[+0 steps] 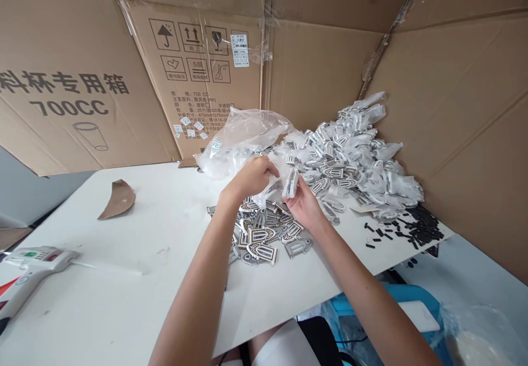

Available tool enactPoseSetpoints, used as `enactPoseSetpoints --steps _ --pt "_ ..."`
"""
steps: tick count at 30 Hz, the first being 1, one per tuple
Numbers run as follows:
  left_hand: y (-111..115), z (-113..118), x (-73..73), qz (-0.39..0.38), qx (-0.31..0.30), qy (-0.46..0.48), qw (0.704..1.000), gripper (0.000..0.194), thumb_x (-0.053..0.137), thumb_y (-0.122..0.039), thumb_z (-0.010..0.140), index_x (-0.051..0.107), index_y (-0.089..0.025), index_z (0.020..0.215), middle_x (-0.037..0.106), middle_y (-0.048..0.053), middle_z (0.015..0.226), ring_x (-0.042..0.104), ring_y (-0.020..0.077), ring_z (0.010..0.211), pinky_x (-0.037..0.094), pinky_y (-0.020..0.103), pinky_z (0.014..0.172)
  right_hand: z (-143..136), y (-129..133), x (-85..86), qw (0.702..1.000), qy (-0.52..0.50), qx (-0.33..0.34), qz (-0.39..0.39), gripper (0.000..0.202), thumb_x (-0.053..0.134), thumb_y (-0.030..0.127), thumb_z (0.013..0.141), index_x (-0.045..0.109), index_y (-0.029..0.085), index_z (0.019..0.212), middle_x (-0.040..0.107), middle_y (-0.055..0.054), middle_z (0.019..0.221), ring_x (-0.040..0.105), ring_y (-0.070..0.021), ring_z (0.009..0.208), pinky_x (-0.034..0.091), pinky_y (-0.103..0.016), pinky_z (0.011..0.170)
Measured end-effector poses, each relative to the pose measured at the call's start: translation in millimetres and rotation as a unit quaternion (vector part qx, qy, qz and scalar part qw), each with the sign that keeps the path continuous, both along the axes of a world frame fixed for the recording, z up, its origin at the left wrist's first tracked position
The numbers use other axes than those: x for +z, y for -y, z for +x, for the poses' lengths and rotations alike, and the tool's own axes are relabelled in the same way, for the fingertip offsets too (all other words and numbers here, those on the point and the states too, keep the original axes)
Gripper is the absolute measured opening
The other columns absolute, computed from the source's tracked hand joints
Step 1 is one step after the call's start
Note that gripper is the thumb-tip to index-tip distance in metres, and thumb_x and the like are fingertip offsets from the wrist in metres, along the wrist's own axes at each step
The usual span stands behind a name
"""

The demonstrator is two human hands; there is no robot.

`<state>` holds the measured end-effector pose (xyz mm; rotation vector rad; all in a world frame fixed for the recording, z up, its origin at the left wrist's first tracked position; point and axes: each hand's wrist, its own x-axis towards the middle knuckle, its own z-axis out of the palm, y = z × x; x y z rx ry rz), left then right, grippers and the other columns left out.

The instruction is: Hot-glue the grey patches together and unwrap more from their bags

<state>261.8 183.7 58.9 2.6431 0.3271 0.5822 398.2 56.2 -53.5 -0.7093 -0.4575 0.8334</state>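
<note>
The small pale packet [291, 183] is grasped in the right hand's [304, 205] closed thumb and fingers, above a heap of loose metal fittings [264, 236]. The left hand [256, 175] curls just beside it, near crumpled plastic; from here I can't tell whether it pinches anything. Piled behind, small clear bags [371, 160] hold more fittings. A large clear bag [247, 127] slumps near the left hand.

Two hands [254, 177] [304, 205], one cardboard scrap [118, 199], one handheld device [35, 270], six boxed symbols [165, 35], uncountable metal pieces [264, 252]
</note>
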Motion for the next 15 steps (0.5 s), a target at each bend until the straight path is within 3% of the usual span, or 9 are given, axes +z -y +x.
enactPoseSetpoints --steps 4,7,11,15 --pt "6 0 1.6 -0.026 -0.012 -0.035 0.999 0.033 0.052 -0.015 0.085 0.083 -0.023 0.089 0.079 0.006 0.099 0.073 0.0233 0.097 0.057 0.039 0.093 -1 -1 -0.3 1.000 0.020 0.001 0.001 0.025 0.083 0.048 0.091 0.077 0.028 0.105 0.081 0.001 0.103 0.075 -0.0190 0.085 0.061 -0.030 0.063" --pt "11 -2 6.2 -0.029 0.009 -0.014 0.999 0.024 0.058 -0.025 0.087 0.081 -0.023 0.082 0.077 0.006 0.088 0.073 0.0230 0.092 0.057 0.038 0.086 -1 -1 -0.7 0.999 0.040 -0.019 -0.003 0.025 0.083 0.048 0.089 0.078 0.028 0.103 0.082 0.000 0.106 0.077 -0.0215 0.094 0.065 -0.033 0.073" --pt "12 -4 11.8 -0.025 0.000 0.012 1.000 0.024 0.063 -0.034 0.087 0.084 -0.025 0.084 0.076 0.005 0.092 0.072 0.0223 0.091 0.057 0.037 0.085 0 -1 -1.6 0.999 0.041 -0.034 0.008 0.027 0.086 0.049 0.087 0.079 0.028 0.103 0.082 0.000 0.111 0.077 -0.0216 0.106 0.065 -0.033 0.090" --pt "10 -2 11.0 -0.024 -0.025 0.029 0.999 0.022 0.066 -0.035 0.087 0.086 -0.026 0.086 0.075 0.004 0.091 0.071 0.0213 0.087 0.055 0.038 0.084 -1 1 0.8 0.999 0.016 -0.027 0.007 0.028 0.089 0.048 0.085 0.077 0.026 0.099 0.082 -0.001 0.105 0.077 -0.0211 0.102 0.065 -0.031 0.086"
